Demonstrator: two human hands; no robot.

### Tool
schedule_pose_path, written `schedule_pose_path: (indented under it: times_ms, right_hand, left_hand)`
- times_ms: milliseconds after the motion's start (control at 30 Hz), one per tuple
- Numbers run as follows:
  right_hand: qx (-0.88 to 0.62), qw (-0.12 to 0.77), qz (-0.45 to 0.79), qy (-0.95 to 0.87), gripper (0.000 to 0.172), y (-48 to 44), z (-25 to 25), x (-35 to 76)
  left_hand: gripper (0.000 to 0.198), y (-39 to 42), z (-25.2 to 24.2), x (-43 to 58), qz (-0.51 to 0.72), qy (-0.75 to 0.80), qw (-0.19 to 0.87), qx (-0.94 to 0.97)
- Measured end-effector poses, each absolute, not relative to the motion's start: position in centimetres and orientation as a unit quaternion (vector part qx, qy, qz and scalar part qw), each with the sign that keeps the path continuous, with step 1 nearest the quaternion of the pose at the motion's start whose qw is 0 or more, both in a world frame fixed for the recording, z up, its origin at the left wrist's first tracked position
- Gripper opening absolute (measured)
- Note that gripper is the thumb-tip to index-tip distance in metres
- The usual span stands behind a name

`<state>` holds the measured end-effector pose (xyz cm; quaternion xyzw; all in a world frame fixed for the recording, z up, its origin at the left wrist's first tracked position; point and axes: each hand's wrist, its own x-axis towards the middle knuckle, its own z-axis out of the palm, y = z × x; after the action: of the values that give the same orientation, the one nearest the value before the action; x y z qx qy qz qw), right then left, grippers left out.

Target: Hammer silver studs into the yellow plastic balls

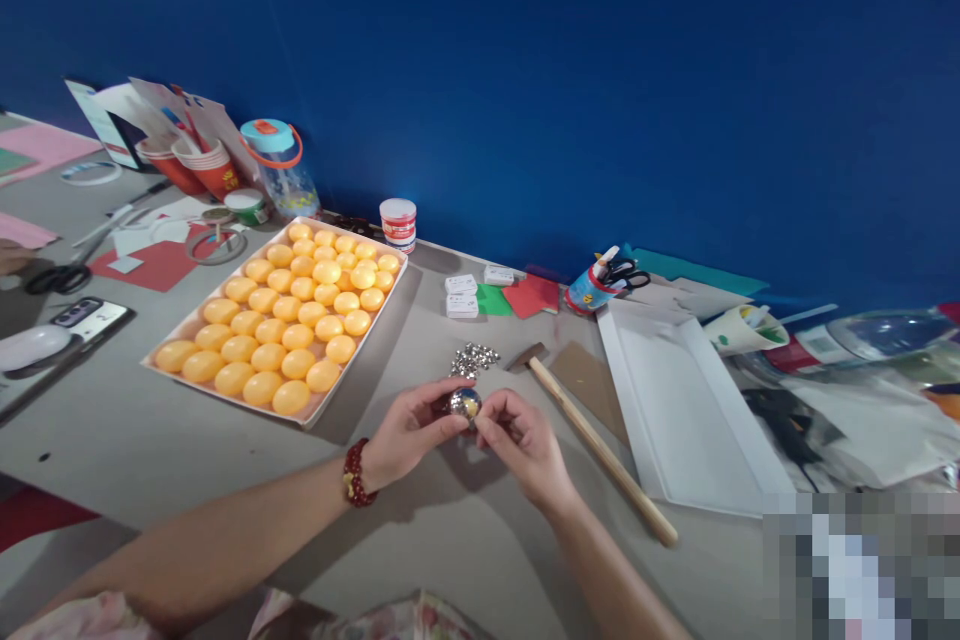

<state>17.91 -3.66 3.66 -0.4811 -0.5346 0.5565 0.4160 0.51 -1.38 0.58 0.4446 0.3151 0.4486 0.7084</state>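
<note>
Between the fingers and thumb of my left hand [412,430] sits a small ball [466,405], mostly covered in shiny silver tacks, with a yellow patch showing on it. My right hand [521,440] is closed in a pinch at the ball's right side; whatever its fingertips hold is too small or hidden to name. Just behind the ball lies a loose pile of silver tacks [474,358]. A hammer [600,450] with a wooden handle rests to the right of my right hand.
At left stands a shallow box [324,410] with rows of orange balls. An upturned white lid or tray [694,410] lies at right. Small white boxes [461,306], coloured paper [531,295], a pen cup [589,290] and a round tub [398,225] line the blue wall.
</note>
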Motion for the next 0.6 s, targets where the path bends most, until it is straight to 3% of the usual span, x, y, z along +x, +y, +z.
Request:
schedule_pose_path:
  times_ms: [600]
  right_hand:
    - [-0.519,0.414,0.491,-0.564,0.023,-4.11,3.17,17.5]
  left_hand:
    - [0.041,-1.43,0.47,0.41,0.444,0.343,0.678,0.475]
